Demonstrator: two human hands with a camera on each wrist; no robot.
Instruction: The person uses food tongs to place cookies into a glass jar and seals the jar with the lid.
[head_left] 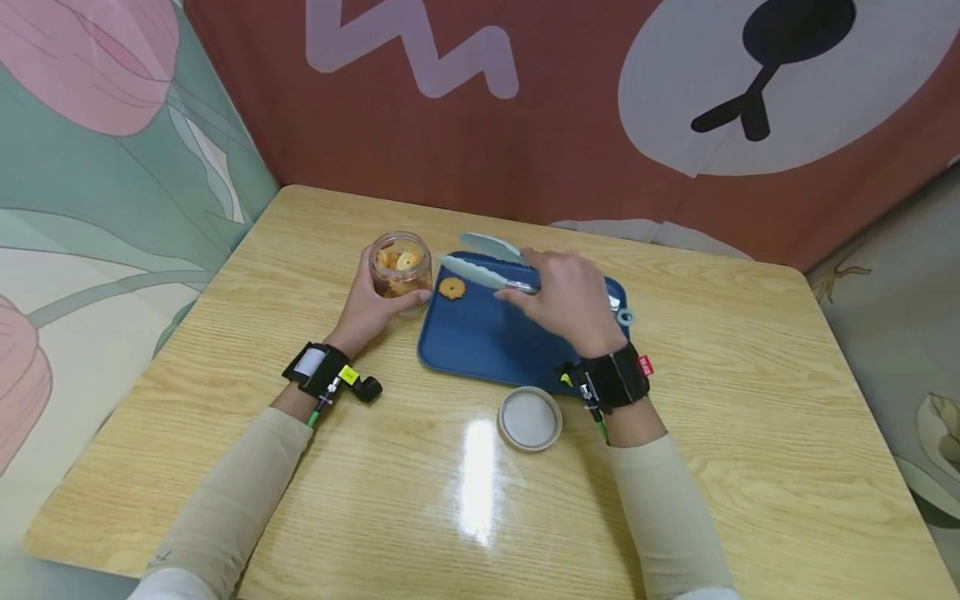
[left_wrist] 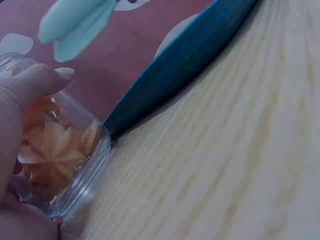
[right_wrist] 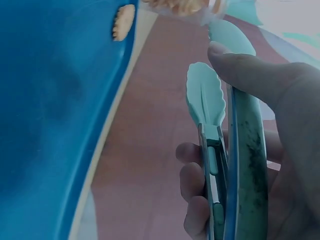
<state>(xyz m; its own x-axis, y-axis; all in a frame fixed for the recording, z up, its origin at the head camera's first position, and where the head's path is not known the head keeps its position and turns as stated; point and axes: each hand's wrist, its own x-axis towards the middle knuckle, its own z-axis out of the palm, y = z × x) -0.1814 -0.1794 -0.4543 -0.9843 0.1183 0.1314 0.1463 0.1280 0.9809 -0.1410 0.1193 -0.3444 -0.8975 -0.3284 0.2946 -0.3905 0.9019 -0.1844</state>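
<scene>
Nearest you, a round white lid (head_left: 529,418) lies flat on the wooden table (head_left: 750,433), just in front of the blue tray (head_left: 480,342) and near your right wrist.

Your left hand (head_left: 371,312) wraps around the open glass jar (head_left: 401,264), fingers and thumb curled on its wall; the jar stands upright on the table, just beside the tray's left edge. The left wrist view shows flower-shaped cookies (left_wrist: 52,150) packed inside the glass, with your thumb (left_wrist: 30,87) pressed against the wall.

Your right hand (head_left: 572,302) hovers over the tray and grips the pale green tongs (head_left: 487,260) by their handle. In the right wrist view your fingers (right_wrist: 197,195) curl round the metal arms, and the two scalloped tips (right_wrist: 205,97) stand slightly apart, holding nothing. The tips point toward the jar.

One cookie (head_left: 452,288) lies alone on the tray near its far left corner, just below the tong tips and close to the jar.

Beyond the table hangs a red-brown printed cloth (head_left: 570,117).
</scene>
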